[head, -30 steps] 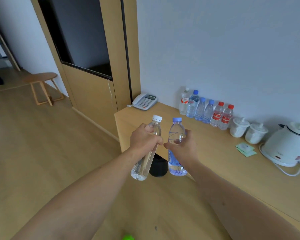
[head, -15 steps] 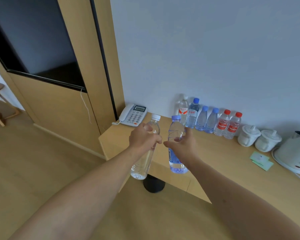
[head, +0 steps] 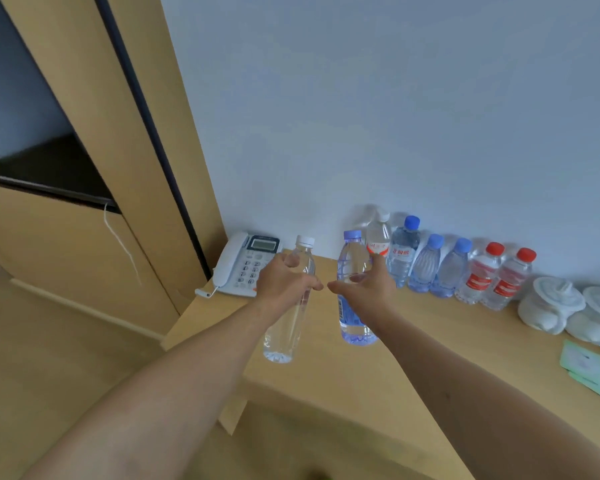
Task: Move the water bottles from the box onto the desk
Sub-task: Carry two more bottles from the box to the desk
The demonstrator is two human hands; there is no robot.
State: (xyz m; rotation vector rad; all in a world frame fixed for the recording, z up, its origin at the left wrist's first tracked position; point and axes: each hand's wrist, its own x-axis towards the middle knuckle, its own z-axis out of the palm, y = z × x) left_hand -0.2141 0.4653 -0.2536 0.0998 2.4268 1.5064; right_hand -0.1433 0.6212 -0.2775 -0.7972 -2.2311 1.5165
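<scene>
Bottles in both hands, held over the desk (head: 326, 375): the left hand (head: 284, 282) has its fingers curled round a clear white-capped bottle (head: 290, 317), tilted with its base toward the viewer, and the right hand (head: 364, 292) wraps a blue-capped bottle (head: 352, 271), nearly upright. Both bases hang above the desk top, apparently not touching it, near its left front part and just in front of the phone (head: 246, 265).

By my reading the step in hand is the carry-and-place: the two bottles have reached the desk but are not yet set down. The next move calls for lowering each until its base sits flat, righting the tilted one first, and only then loosening the fingers. A free strip of desk lies between the phone and the row (head: 447, 265) at the wall, which looks like the natural spot (the blue-capped bottle is already close to the row's left end, so it needs care not to knock a neighbour).

Counting outward from the phone: two bottles in the hands; then six standing in the row at the wall to the phone's right, one white-capped, three blue-capped, two red-capped. Past the row's far end stand two white lidded cups (head: 551, 306), side by side, and nearer the front edge lie green paper packets (head: 589, 368), seemingly two, overlapping. The box is out of view, so I cannot tell how many bottles remain in it.
</scene>
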